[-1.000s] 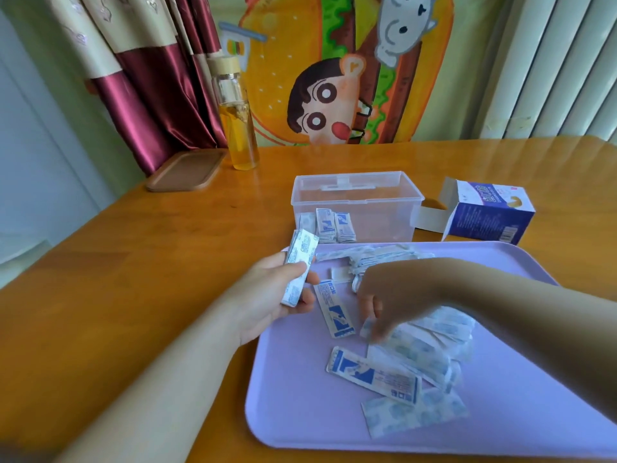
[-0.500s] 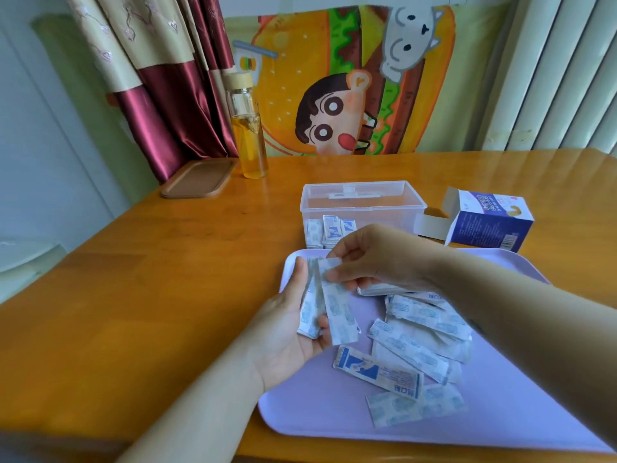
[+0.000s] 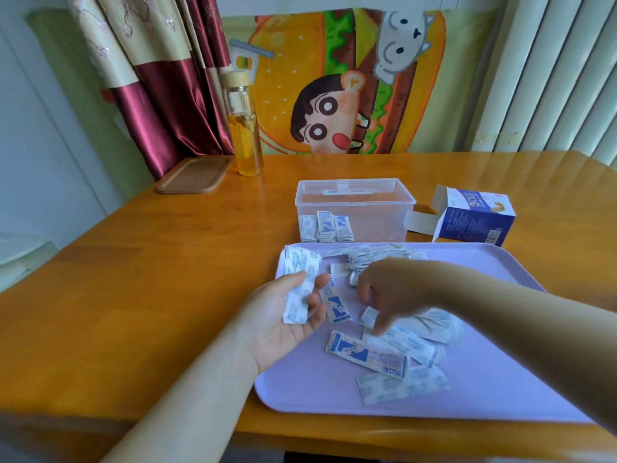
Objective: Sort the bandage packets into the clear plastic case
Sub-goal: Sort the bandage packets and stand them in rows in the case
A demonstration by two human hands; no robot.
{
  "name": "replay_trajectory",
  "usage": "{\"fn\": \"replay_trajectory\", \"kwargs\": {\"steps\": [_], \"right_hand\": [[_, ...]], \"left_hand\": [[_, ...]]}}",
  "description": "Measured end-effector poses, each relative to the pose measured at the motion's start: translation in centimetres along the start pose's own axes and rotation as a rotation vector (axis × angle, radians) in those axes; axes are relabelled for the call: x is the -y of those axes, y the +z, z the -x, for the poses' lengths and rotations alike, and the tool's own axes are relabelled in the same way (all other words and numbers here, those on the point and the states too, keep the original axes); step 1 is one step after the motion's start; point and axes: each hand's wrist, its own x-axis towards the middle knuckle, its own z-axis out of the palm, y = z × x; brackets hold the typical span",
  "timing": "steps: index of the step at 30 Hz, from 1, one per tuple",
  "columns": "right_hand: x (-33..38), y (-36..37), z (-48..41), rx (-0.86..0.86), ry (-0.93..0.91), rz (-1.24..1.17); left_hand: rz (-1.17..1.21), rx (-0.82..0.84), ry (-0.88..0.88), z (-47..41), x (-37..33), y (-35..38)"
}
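My left hand [image 3: 283, 315] holds a small stack of white-and-blue bandage packets [image 3: 298, 282] upright between thumb and fingers, over the left end of the lilac tray [image 3: 500, 389]. To its right, my right hand [image 3: 387, 289] reaches palm-down into the loose packets [image 3: 367, 354] strewn across the tray; its fingertips touch one small packet [image 3: 369, 317], and whether they grip it I cannot tell. Behind the tray stands the clear plastic case [image 3: 355, 208], lid off, with several packets [image 3: 325, 226] standing in its left corner.
A blue-and-white cardboard box [image 3: 474, 217] lies open right of the case. At the back left of the wooden table [image 3: 133, 269] are a glass bottle of yellow liquid [image 3: 243, 128] and a brown wooden lid [image 3: 193, 175]. A curtain and a cartoon cloth hang behind.
My right hand handed a packet to the left hand's stack, then dropped back onto the loose packets. The left hand's stack has grown and stayed near the tray's left end.
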Motion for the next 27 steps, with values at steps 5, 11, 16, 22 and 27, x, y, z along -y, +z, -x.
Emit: {"fn": "replay_trajectory", "kwargs": {"steps": [5,11,16,22,27], "right_hand": [[-0.5,0.3,-0.3,0.007,0.001,-0.042],[-2.0,-1.9,1.1,-0.051,-0.022,-0.148],[-1.9,-4.6,1.6,-0.118,-0.148,-0.842],[1.0,-1.3,-1.9,-0.408,-0.128,-0.824],[1.5,-0.9,-1.3,-0.52,-0.233,-0.708]], "left_hand": [[-0.02,-0.015,0.009,-0.3,0.0,-0.1],[0.047,-0.045,-0.028,-0.1,0.3,-0.2],[0.018,0.039,-0.056,0.3,0.7,0.3],[-0.025,0.114,-0.083,0.5,0.9,0.7],[-0.017,0.119,-0.064,0.6,0.7,0.0]]}}
